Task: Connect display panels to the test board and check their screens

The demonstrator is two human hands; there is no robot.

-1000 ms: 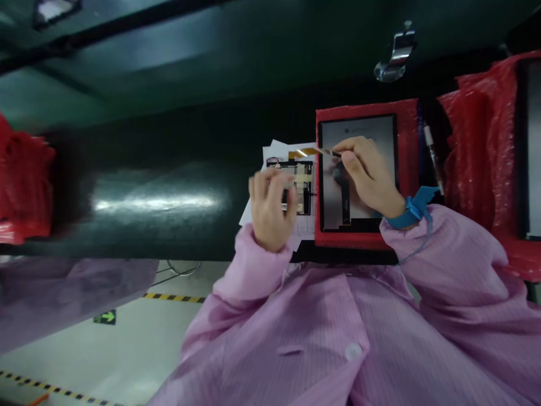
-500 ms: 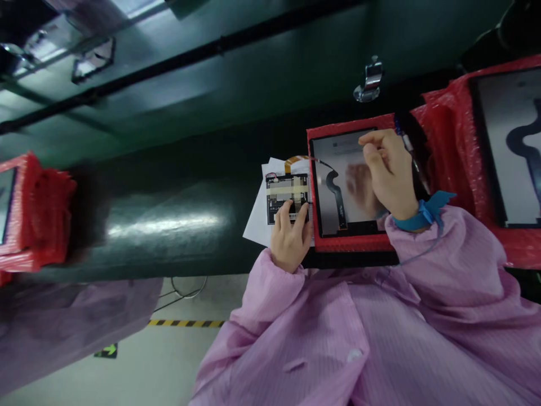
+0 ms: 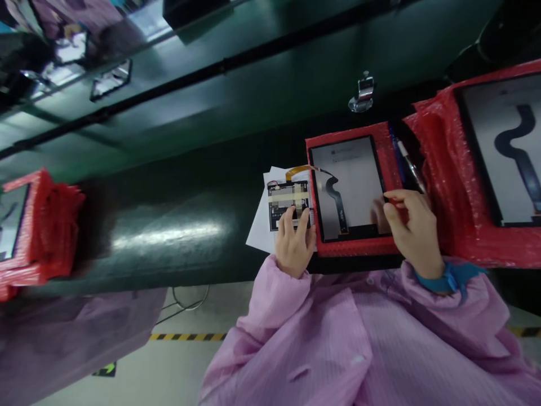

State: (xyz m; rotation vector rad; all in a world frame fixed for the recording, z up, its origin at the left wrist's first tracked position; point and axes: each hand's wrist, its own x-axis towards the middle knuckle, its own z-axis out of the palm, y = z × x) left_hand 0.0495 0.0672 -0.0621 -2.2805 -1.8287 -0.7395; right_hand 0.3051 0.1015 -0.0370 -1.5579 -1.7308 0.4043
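Observation:
My left hand (image 3: 293, 242) lies with its fingers spread on the lower part of a small black circuit board unit (image 3: 276, 213) with pale tape across it. White paper sheets (image 3: 257, 232) lie under the unit. An orange flex cable (image 3: 298, 170) runs from its top to an LCD panel (image 3: 355, 180), which lies on red bubble wrap with a black ribbon cable (image 3: 337, 203) on its back. My right hand (image 3: 414, 228) has its curled thumb and forefinger at the panel's right edge. A blue strap (image 3: 448, 277) circles the right wrist.
Two pens (image 3: 408, 160) lie right of the panel. Another panel (image 3: 515, 152) rests on stacked red bubble wrap (image 3: 450, 186) at the right. More red-wrapped panels (image 3: 54, 231) sit far left. A metal clip-like piece (image 3: 362, 93) stands behind. A person's sleeve or garment (image 3: 80, 332) shows lower left.
My right hand has come down and right, from above the LCD panel to its right edge. My left hand stays on the circuit board unit. The whole view has shifted slightly.

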